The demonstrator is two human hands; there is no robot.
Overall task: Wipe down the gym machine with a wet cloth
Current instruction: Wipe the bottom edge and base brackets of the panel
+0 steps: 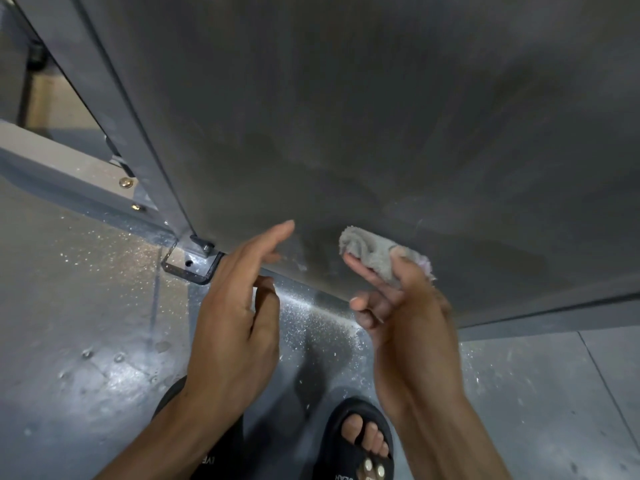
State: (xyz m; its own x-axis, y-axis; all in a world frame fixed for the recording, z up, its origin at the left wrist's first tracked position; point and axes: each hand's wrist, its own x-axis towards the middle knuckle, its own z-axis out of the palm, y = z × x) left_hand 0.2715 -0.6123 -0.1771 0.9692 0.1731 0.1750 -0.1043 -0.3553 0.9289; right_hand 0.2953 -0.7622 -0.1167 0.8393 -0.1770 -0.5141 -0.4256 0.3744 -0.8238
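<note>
While your right hand pinches the balled cloth just off the panel, your left hand hovers slack-fingered, empty; mid-wipe, next press cloth flat.

Single head view, looking steeply down, close to machine panel

Grey glossy floor, speckled with glints, light reflecting

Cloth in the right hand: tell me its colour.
The cloth is pale grey, with a hint of pink at one edge; the head view shows it.
</note>
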